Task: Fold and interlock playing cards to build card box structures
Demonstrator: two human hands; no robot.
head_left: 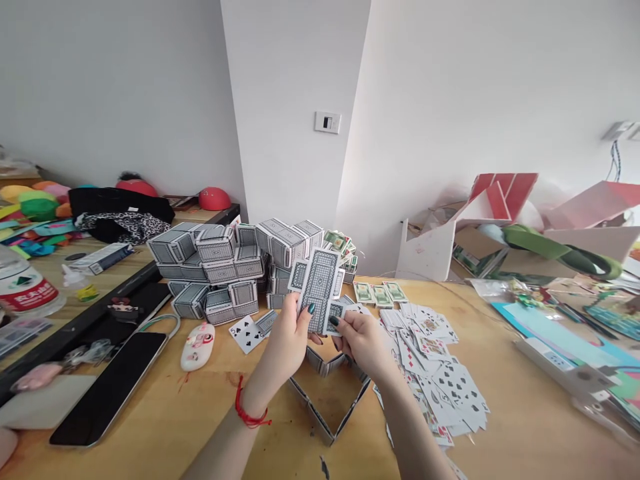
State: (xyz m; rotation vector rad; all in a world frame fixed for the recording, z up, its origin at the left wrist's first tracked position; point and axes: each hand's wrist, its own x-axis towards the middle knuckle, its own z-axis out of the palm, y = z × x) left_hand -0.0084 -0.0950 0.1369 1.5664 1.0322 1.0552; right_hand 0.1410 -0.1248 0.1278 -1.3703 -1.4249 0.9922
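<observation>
Patterned playing cards (319,283) are held up, backs facing me, in the middle of the head view. My left hand (296,327) pinches their lower left side, thumb on the front card. On the right, my right hand (361,341) grips a smaller patterned piece (336,313) at the cards' lower right. Beneath both hands, a heart-like outline of folded cards (325,427) stands on the wooden table (280,447). Behind them rise stacked blocks of folded cards (217,250). A five of spades (245,333) lies left of my left hand.
Loose cards (440,380) spread at the right, with green card packs (383,294) behind. A white mouse (198,347) and black phone (110,390) lie left. A power strip (565,367) and a white box (430,250) sit right; a bottle (25,283) stands far left.
</observation>
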